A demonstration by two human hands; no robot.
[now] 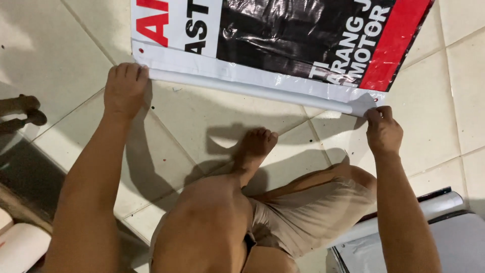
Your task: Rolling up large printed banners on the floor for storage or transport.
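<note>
A printed vinyl banner [283, 35] in red, white and black lies flat on the tiled floor [202, 111]. Its near edge is rolled or folded into a white tube-like hem [252, 90]. My left hand [125, 88] presses down on the left end of that rolled edge, fingers curled over it. At the right end my right hand [382, 130] pinches the corner of the banner. I am squatting, with my bare foot [255, 146] on the tiles between my arms and my knee [212, 217] below it.
Another rolled banner or sheet [429, 207] lies at the lower right beside my leg. A white rounded object [20, 245] sits at the lower left. Dark shapes [25, 111] rest at the left edge.
</note>
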